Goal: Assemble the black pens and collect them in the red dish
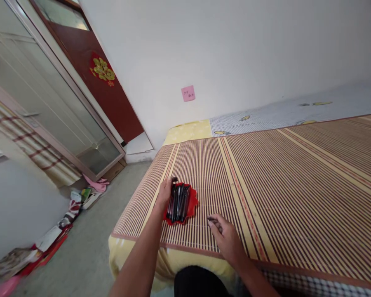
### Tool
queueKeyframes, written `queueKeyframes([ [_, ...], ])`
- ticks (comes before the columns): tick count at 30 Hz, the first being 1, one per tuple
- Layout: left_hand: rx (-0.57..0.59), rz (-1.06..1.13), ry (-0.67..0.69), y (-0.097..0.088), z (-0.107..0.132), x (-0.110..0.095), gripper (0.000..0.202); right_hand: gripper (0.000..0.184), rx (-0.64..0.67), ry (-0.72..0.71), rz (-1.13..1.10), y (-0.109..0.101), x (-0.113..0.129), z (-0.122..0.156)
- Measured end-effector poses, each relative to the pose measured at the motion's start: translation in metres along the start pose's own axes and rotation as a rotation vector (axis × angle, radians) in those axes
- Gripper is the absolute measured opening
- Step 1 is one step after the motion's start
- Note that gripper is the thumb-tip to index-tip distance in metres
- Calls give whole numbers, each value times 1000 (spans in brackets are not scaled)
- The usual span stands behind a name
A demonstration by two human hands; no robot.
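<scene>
A red scalloped tray (193, 203) lies on the striped mat, with several dark pens (178, 203) side by side in it. My left hand (165, 190) is at the tray's far left edge. Its fingers are closed, and a small dark object (174, 179) shows at the fingertips; its kind is too small to tell. To the right of the tray, my right hand (225, 234) is just over the mat, apart from the tray. Its thumb and fingers are pinched together, with a small dark bit at the tips that I cannot make out.
The striped mat (266, 185) covers a bed with a yellow sheet (188, 131) beneath. A pink note (188, 93) is stuck on the white wall. Clothes and papers (49, 238) lie along the floor at left, near a glass-panelled door (58, 90).
</scene>
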State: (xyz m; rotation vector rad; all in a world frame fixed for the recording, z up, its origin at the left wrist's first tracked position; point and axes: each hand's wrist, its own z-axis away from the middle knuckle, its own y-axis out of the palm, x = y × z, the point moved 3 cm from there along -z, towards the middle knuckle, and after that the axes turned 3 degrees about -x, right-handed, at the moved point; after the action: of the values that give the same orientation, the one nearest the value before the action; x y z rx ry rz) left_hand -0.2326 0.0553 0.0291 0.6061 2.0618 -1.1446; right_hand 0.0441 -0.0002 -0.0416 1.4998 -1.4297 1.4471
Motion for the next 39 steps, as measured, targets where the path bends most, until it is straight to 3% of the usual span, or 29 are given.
queueKeyframes([
  [7,54,-2,-16,-22,16,7,46,26,-5,2,2,0,2,1],
  [13,112,-23,-3,-19,16,3,47,27,-5,1,-3,1,-1,-1],
  [18,84,-56,-14,-16,17,6,48,27,-9,-5,10,0,1,0],
  [27,92,-128,2,-15,20,-5,45,27,-6,3,8,-1,5,1],
  [33,40,-153,-61,-20,20,1,46,25,-15,-5,0,0,1,1],
  [36,33,-205,-138,-31,26,10,36,25,-11,1,-3,0,0,1],
  [39,110,-262,-210,-36,36,18,16,25,6,9,-14,1,-1,1],
])
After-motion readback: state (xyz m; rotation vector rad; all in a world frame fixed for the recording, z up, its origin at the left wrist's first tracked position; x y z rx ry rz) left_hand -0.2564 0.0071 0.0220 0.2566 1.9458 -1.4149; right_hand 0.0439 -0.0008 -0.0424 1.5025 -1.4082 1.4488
